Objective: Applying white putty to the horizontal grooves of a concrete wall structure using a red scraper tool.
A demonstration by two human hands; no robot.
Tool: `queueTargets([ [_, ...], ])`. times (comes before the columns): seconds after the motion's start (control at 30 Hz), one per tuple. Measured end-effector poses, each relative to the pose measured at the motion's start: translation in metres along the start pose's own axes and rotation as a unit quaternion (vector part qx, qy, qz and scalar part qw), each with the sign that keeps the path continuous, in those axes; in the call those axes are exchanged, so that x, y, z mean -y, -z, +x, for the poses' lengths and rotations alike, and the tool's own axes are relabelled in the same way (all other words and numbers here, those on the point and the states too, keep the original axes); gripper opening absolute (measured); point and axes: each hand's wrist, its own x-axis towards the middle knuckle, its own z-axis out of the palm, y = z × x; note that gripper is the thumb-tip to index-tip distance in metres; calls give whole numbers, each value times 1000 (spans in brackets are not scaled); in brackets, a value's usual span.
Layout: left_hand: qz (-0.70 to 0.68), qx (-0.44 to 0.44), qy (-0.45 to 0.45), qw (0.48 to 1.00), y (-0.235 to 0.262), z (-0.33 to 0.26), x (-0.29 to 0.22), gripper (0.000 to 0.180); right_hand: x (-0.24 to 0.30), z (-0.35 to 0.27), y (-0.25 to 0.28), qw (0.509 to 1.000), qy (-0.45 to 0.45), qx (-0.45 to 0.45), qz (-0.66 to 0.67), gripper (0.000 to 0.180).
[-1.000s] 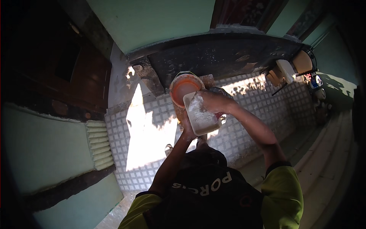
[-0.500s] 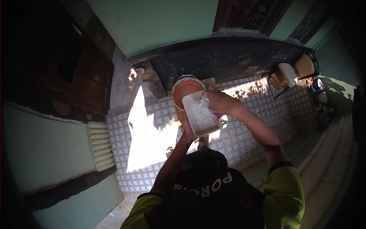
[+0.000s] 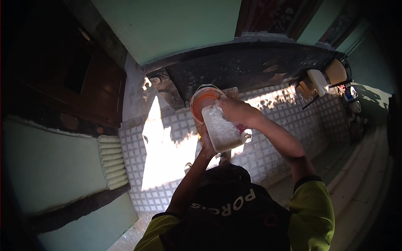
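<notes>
One tub [image 3: 228, 148] is clasped by the left hand [image 3: 206, 138]; the right hand [image 3: 238, 112], closure and hold unclear, has shifted toward the 11 o'clock bucket [image 3: 197, 104], seemingly mid-scoop.

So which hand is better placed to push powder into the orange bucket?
Likely right: the right hand is at the far end of the pale tub, by the powder and orange bucket. The left hand supports the tub's side.

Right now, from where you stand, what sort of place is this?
Probably a house porch or patio: a tiled floor with sunlit patches, a green wall and a brown door.
</notes>
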Motion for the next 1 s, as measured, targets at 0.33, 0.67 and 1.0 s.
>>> queueTargets([
  [0.33,3,19,-25,1000,14,2,-6,69,-6,-9,-4,998,15,-64,-2,32],
  [0.67,-34,28,-157,987,23,-24,-6,68,1,0,-34,988,134,-22,78,32],
  [1.0,-179,-158,-345,907,54,-160,2,67,95,8,-124,919,327,143,166,32],
])
